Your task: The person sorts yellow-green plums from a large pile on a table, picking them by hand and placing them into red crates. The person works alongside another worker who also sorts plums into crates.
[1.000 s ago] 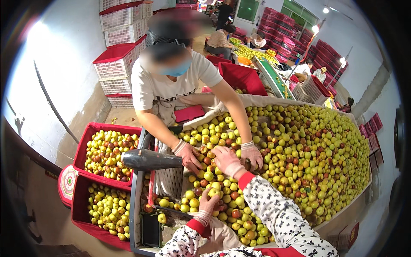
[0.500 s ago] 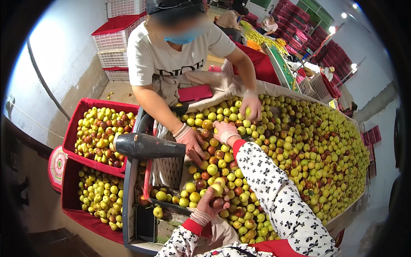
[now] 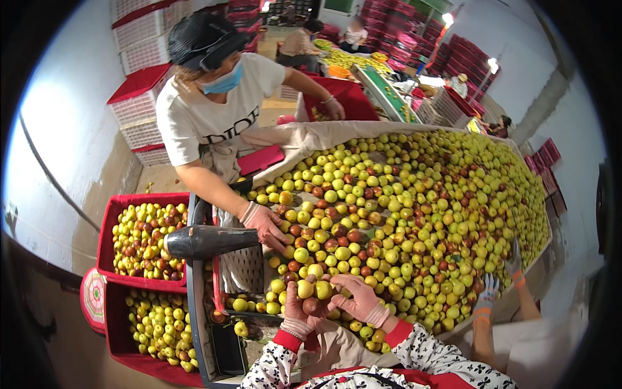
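Observation:
My left hand (image 3: 298,316), in a pale pink ribbed glove, is cupped round several jujubes (image 3: 313,306), yellow-green and brown, at the near edge of the heap. Beside it, my right hand (image 3: 361,302), gloved alike, curls its fingertips and thumb against the same jujubes from the right. Beneath and beyond both hands spreads a large heap of loose jujubes (image 3: 427,220), green, yellow and reddish brown, on a cloth-lined bed. Across from me, a person's gloved hand (image 3: 266,227) touches jujubes at the left side of the heap.
Two red-lined crates hold jujubes: an upper crate (image 3: 105,241) and a lower crate (image 3: 119,337). A black hair dryer (image 3: 212,241) juts over the bed's left end, above a dark phone (image 3: 228,350). Another person's gloved hands (image 3: 487,295) work at the right edge.
My right hand has come back from the far heap to my left hand. The person opposite has moved left and stretched one arm behind toward a red-lined container. Other gloved hands now show at the right.

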Demonstrator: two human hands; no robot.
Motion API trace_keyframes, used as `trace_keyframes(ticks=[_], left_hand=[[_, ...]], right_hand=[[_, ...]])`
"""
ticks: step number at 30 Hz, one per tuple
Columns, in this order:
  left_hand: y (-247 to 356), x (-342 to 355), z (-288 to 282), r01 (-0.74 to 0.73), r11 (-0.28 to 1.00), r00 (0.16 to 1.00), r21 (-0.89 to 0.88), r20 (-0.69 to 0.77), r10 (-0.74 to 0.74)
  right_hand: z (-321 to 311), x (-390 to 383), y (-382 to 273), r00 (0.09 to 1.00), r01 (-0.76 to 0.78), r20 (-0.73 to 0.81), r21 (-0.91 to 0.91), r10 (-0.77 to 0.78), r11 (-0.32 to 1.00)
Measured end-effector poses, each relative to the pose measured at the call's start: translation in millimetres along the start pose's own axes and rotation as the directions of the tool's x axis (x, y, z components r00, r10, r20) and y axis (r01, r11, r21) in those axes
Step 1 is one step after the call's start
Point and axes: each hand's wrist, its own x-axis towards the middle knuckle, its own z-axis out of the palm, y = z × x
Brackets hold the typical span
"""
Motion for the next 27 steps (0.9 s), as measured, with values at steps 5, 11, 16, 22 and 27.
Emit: trace_keyframes(ticks=[5,11,16,22,27], left_hand=[[-3,-1,-6,0.076,0.995,0.995,0.065,-0.063,-0.072],[2,2,-12,0.256,0.948,0.967,0.192,-0.030,-0.255],[-7,4,1,0.266,0.927,0.964,0.264,-0.076,-0.255],[-5,6,-5,0.192,0.952,0.978,0.240,-0.128,-0.165],[-6,8,-2,0.062,0.984,0.968,0.169,-0.249,-0.018]], right_hand=[[-21,-47,40,0.975,-0.186,-0.187,-0.372,0.123,0.909],[-80,-52,83,0.913,-0.403,-0.340,-0.649,0.228,0.646],[-78,-4,111,0.917,-0.399,-0.332,-0.759,0.221,0.515],[-42,80,85,0.945,-0.295,-0.122,-0.715,0.303,0.633],[-5,98,89,0.977,-0.195,-0.072,-0.693,0.202,0.694]])
